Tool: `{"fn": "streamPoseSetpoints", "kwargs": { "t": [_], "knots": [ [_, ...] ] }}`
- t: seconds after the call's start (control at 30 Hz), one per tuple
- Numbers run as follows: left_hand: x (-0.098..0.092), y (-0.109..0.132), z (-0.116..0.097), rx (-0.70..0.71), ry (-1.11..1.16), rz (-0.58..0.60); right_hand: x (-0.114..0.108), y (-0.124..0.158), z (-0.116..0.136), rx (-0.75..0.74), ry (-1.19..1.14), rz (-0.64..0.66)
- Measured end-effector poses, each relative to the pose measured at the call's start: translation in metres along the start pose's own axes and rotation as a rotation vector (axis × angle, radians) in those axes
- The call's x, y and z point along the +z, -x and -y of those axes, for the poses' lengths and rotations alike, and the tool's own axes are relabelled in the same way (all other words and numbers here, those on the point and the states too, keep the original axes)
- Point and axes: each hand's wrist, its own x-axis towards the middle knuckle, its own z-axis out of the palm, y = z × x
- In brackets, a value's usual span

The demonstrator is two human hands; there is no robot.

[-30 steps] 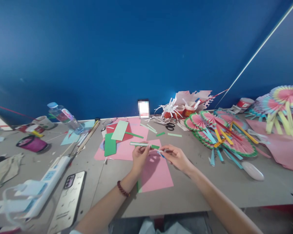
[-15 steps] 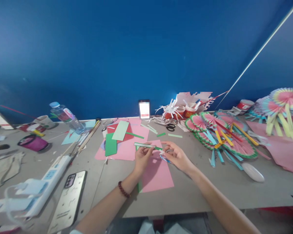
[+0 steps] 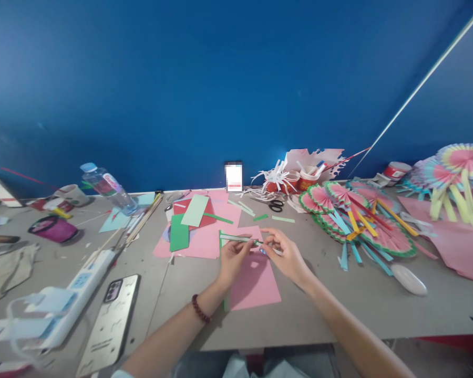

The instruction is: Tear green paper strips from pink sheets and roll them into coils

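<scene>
Just below the middle of the frame, a narrow green-and-white paper strip [image 3: 236, 238] is pinched near its middle by the left hand [image 3: 232, 258]. Its right end is nipped by the closed fingers of the right hand [image 3: 287, 256], above a pink sheet [image 3: 256, 283]. A small blue thing under the right hand cannot be identified. Many finished paper fans [image 3: 358, 223] are piled at the right, while several cut strips [image 3: 283, 218] lie unused near the scissors [image 3: 275, 205].
</scene>
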Motion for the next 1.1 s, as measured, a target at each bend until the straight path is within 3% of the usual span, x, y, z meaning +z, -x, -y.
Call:
{"fn": "streamPoseSetpoints", "kwargs": {
  "t": [0.8,1.1],
  "knots": [
    [0.0015,0.0037,0.0002,-0.058,0.020,0.052,0.0029,0.0007,-0.0010,-0.018,0.038,-0.041],
    [0.0003,0.0033,-0.0033,-0.002,-0.036,0.012,-0.0001,0.0027,-0.0014,-0.033,0.132,0.003]
  ]
}}
